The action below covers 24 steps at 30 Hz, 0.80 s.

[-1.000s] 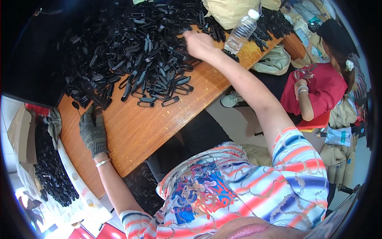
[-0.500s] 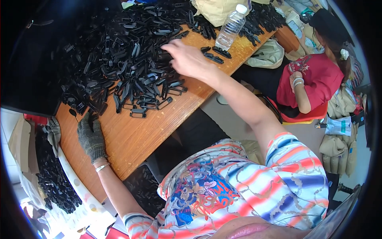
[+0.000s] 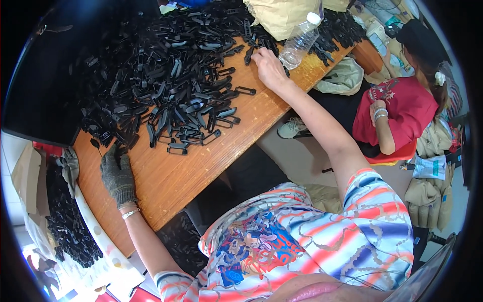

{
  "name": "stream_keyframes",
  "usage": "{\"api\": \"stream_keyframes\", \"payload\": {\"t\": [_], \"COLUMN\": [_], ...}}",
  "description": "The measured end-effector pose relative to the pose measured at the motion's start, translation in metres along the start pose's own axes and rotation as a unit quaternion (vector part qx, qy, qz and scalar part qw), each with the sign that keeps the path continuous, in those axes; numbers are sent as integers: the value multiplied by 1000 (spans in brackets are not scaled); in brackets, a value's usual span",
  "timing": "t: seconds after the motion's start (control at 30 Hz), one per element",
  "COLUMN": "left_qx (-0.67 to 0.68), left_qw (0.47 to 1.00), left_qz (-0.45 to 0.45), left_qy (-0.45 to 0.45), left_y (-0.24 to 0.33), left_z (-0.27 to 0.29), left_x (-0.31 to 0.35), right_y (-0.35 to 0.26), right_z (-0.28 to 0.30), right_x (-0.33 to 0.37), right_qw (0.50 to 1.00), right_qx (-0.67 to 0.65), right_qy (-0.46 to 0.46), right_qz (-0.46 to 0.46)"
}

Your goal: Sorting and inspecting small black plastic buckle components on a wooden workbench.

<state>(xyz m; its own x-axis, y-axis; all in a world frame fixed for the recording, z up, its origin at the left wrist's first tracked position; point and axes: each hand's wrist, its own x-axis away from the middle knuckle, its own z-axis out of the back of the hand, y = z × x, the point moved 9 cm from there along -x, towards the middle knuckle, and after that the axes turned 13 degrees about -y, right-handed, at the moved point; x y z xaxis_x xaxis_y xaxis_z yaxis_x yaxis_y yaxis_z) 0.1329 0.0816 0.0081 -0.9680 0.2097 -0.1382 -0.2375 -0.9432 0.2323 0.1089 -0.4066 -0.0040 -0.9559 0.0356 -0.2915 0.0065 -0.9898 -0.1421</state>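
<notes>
A large heap of black plastic clip-like pieces [image 3: 171, 75] covers the far part of a wooden table [image 3: 176, 196]. My bare right hand [image 3: 271, 69] is beyond the heap's right side, beside a clear plastic bottle [image 3: 300, 43]. Its fingers are closed at a dark piece [image 3: 249, 55], which shows at the fingertips. In a grey knitted glove, my left hand [image 3: 118, 176] rests on the table at the heap's near left edge. Its thumb and fingers look apart, but the dark tips blend into the pieces.
A tan sack [image 3: 282, 17] stands behind the bottle, with more black pieces [image 3: 339, 32] to its right. Another person in a red top [image 3: 397, 108] sits at the right. Left of the table, a white-lined container [image 3: 100, 226] holds more pieces. A spare grey glove [image 3: 69, 168] hangs at the table's left edge.
My right hand has moved right, from the heap to beside the bottle, where loose pieces lay. A framed piece now lies out from the heap's right edge. My left hand has hardly moved.
</notes>
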Motion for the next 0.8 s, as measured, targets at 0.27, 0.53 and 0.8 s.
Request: {"api": "stream_keyframes", "payload": {"t": [0.27,0.53,0.8], "left_qx": [18,21,29], "left_qw": [999,1000,1000], "left_qz": [-26,3,-11], "left_qy": [24,-2,-2], "left_y": [3,0,-7], "left_z": [5,0,-2], "left_x": [1,-4,6], "right_y": [-30,-41,-160], "right_z": [-10,17,34], "right_x": [-16,-12,80], "right_qw": [998,999,968], "right_qx": [29,9,-174], "right_qy": [-41,18,-125], "right_qz": [37,42,130]}}
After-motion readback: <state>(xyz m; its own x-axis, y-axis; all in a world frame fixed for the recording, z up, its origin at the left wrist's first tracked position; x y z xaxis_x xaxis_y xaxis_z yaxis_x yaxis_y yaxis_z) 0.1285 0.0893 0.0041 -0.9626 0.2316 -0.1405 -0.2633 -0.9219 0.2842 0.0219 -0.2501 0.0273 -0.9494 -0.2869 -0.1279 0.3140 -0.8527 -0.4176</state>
